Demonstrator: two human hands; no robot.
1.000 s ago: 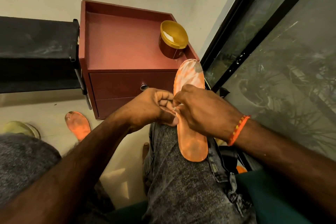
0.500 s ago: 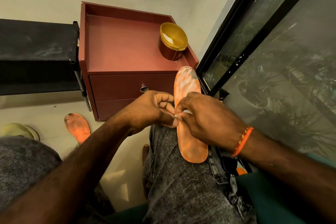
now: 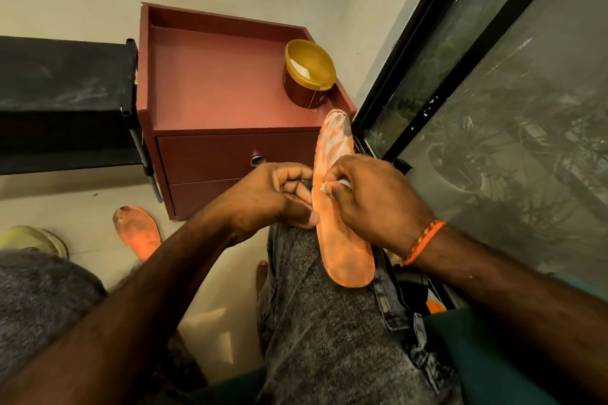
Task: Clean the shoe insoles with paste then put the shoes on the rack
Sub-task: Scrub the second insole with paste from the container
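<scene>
Insole (image 3: 342,230) being scrubbed with paste on the person's right knee

Insole is lying lengthwise along the thigh (image 3: 329,322), toe end overhanging toward the cabinet's (image 3: 214,82) front right corner, whitish paste smeared over its front half. Left hand (image 3: 273,197) is pinching the insole's left edge at mid-length, thumb on top, steadying it. Right hand (image 3: 371,200) is curling its fingers round a small pale thing, probably a cloth or sponge, and pressing it on the insole's middle. Thin, light and floppy by the look of it, and likely slick where pasted, so it is best held by the dry edge with the knee backing it. Open jar (image 3: 307,74) is sitting near the cabinet top's right edge. Second insole (image 3: 136,230) is lying on the floor (image 3: 82,204), looking untouched
</scene>
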